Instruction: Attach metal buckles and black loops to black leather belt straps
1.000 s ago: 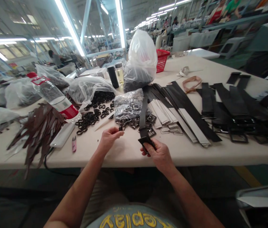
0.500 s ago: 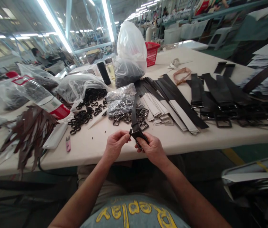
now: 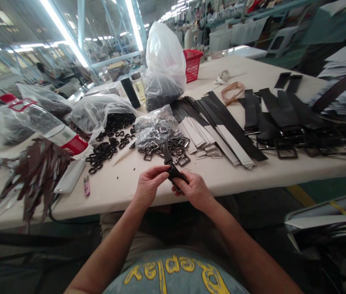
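Both my hands meet at the table's front edge around the near end of a black strap (image 3: 167, 157) that carries a dark buckle. My right hand (image 3: 193, 189) grips the buckle end from the right. My left hand (image 3: 148, 184) pinches the strap end from the left, fingertips closed on it. The strap runs away from me over a heap of metal buckles (image 3: 163, 148) spilling from a clear bag (image 3: 156, 124). Loose black rings (image 3: 109, 145) lie to the left of that heap.
Black and white-backed straps (image 3: 218, 126) fan out right of the buckles, with finished buckled straps (image 3: 286, 122) further right. Brown strips (image 3: 39, 169), a bottle (image 3: 58, 128), a white plastic bag (image 3: 164, 61) and a red basket (image 3: 193, 64) stand on the beige table (image 3: 123, 188).
My left hand came across from the left and closed on the strap end beside my right hand. The strap was pulled nearer to me, and my view shifted slightly.
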A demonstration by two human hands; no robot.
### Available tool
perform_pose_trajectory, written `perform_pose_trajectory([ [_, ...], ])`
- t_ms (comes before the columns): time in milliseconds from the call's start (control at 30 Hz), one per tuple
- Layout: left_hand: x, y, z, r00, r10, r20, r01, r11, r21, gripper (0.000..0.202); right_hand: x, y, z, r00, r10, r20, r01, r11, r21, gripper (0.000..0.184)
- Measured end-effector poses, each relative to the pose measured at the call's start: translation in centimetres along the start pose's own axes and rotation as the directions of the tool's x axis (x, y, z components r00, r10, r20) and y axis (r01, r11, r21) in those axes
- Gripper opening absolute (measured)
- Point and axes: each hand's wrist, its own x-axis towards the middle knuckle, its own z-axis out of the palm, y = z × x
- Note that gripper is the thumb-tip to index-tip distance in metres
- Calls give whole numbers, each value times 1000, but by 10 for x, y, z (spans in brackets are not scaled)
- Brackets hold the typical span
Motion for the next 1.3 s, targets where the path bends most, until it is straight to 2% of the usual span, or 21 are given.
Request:
perform_pose_trajectory([
  [233, 1, 7, 1, 998, 0, 69, -7, 996, 89, 23, -1, 0, 0, 1000, -19, 12, 19, 1000, -22, 20],
  [433, -1, 3, -5, 993, -108, 52, 105, 993, 51, 30, -1, 0, -2, 998, -30, 50, 31, 999, -17, 20],
  [533, -1, 3, -4, 993, -100, 65, 92, 990, 105, 28, 0, 0, -2, 998, -29, 53, 29, 1000, -2, 23],
  [667, -4, 4, 1, 998, -12, 66, -1, 980, 197, 21, 1, 2, -3, 999, -10, 52, 10, 1000, 6, 25],
  [767, -6, 2, 3, 990, 105, 94, -130, 937, 323, 15, 2, 4, -5, 994, -18, 109, 19, 1000, -13, 19],
  [900, -8, -1, 1, 947, 220, 232, -309, 821, 480, 18, 1, 5, -10, 987, -62, 146, 77, 992, -99, 18],
  [1000, -8, 1, 0, 905, 295, 308, -420, 736, 531, 20, -1, 5, -13, 985, -98, 141, 117, 984, -134, 18],
  [1067, -9, 4, 0, 888, 310, 341, -455, 705, 544, 22, -2, 6, -12, 988, -94, 123, 108, 988, -115, 17],
  [1133, -10, 7, 1, 892, 278, 357, -439, 722, 535, 18, -3, 6, -10, 993, -81, 91, 87, 994, -69, 23],
  [1200, -12, 7, 3, 913, 227, 338, -376, 789, 486, 16, -3, 7, -8, 995, -73, 68, 74, 997, -11, 30],
  [1300, -16, -1, 10, 963, 175, 204, -234, 920, 315, 21, -2, 6, -5, 996, -64, 55, 60, 996, 61, 33],
])
